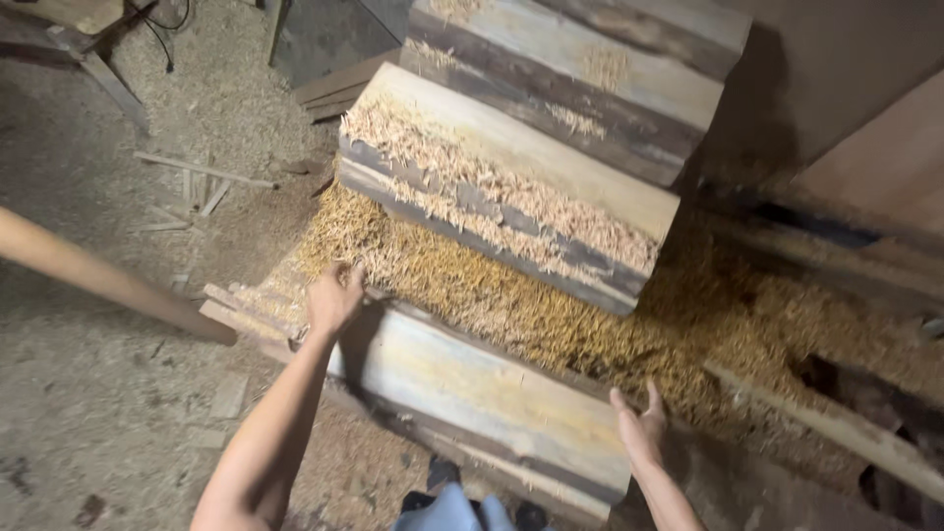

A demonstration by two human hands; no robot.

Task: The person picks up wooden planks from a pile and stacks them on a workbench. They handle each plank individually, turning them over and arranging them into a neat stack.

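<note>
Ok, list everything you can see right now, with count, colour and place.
thick rough-sawn wooden slabs: three, pale with dark edges; two stacked at top centre, one nearest the hands.
wood shavings: heap, golden yellow, between and on the slabs.
round wooden pole: one, tan, left side.
thin wood offcuts: several, pale, sawdust floor upper left.
left hand: grip on the near slab's far corner.
right hand: open, at the slab's right end.

Shavings-strewn plank (511,187), wooden pole (108,280)
</note>
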